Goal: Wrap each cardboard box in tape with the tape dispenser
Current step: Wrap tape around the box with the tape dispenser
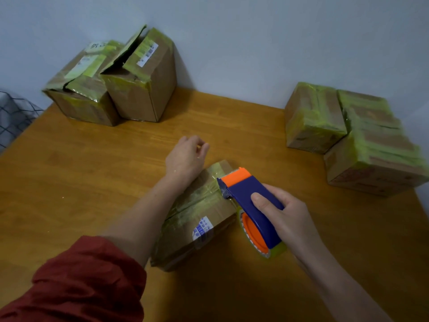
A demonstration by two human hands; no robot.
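The wooden desk [69,182] carries two open-flapped boxes [141,96] at its far-left corner, two wrapped boxes [315,117] at its right edge, and one box [204,219] mid-desk.

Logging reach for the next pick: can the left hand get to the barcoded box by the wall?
Probably yes: the left hand holds nothing, and only bare wooden table lies between it and the barcoded box.

Colour key: tape dispenser [253,201], dark blue body with orange head and hub; cardboard box [204,219], brown, banded in yellow-green tape, with a white label [203,228] printed blue; tabletop [92,170], orange-brown wood grain; sleeve [88,280], red; wall [255,38], pale blue-grey.
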